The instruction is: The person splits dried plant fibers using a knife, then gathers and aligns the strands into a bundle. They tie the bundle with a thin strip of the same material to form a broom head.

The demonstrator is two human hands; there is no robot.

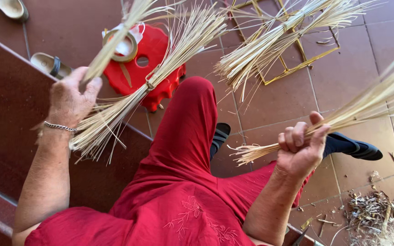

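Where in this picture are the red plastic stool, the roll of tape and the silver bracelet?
red plastic stool (157, 57), head view, on its seat top.
roll of tape (132, 47), head view, on the ring's right edge.
silver bracelet (59, 127), head view, on the chain across the left wrist.

Pale, dry straw-like plant stalks (370, 102), thin, stiff and matt, are gripped in the right hand (299, 148). A similar bundle of stalks (115, 114) lies by the left hand (71, 98), which wears a shiny metal chain bracelet (59, 127). Behind is a glossy red moulded plastic stool (151, 68) carrying a roll of tape (120, 45) with a smooth, slightly shiny tan surface. The red dress (178, 182) is soft matt cloth with embroidery. The floor (279, 105) is smooth reddish-brown tile with a faint sheen. The dark shoe (354, 146) looks smooth and matt.
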